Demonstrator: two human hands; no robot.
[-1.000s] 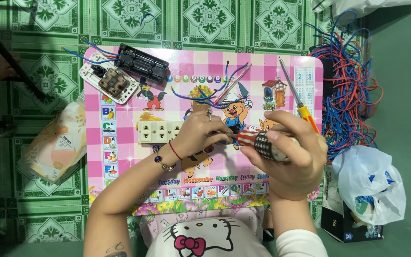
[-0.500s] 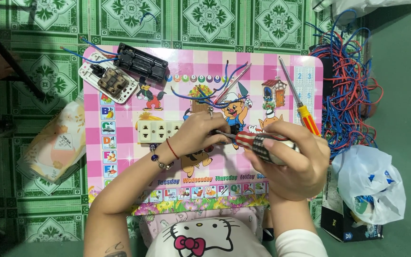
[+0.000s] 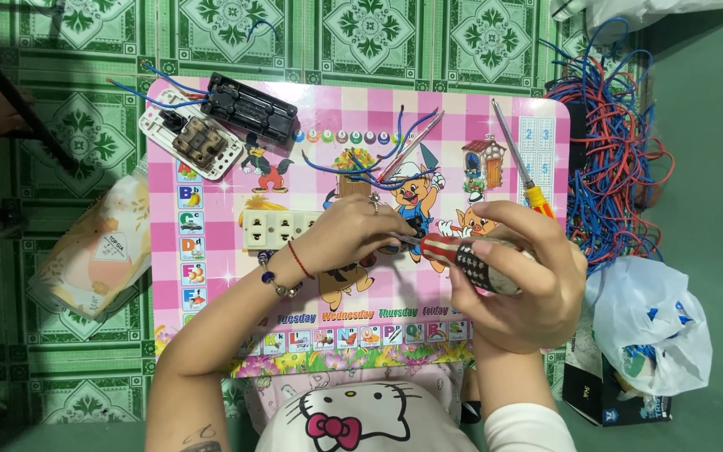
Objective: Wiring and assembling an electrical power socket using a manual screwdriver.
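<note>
View: looking straight down from the head at a low pink table (image 3: pixel 211 293) with cartoon prints, standing on a green patterned floor (image 3: pixel 94 134).

Right hand (image 3: pixel 519 280): nearest the viewer, fingers wrapped tight around the striped handle of a screwdriver (image 3: pixel 462 258); the shaft points left toward the other hand.

Left hand (image 3: pixel 353 234): just left of the screwdriver tip, fingers curled down on a small part on the table – the part itself is hidden under them, so what they grip cannot be told. A ring sits on one finger, a red cord and a bead bracelet on the wrist.

Socket strip (image 3: pixel 278 229): cream, lying flat on the table, its right end touching or under the left hand.

Loose wires (image 3: pixel 370 172): blue and red strands, just beyond the left hand.

Second screwdriver (image 3: pixel 522 172): thin shaft, yellow and orange handle, lying on the table beyond the right hand.

Far left corner of the table: a white switch plate (image 3: pixel 194 144) with a brown block, and beside it a black box (image 3: pixel 248 109) – blue and red leads run out to the left.

Wire heap (image 3: pixel 608 159): a tangle of red and blue, off the table's right edge.

White bag (image 3: pixel 650 322): on the floor, right of the right hand.

Packet (image 3: pixel 98 247): pale plastic, on the floor left of the table.
</note>
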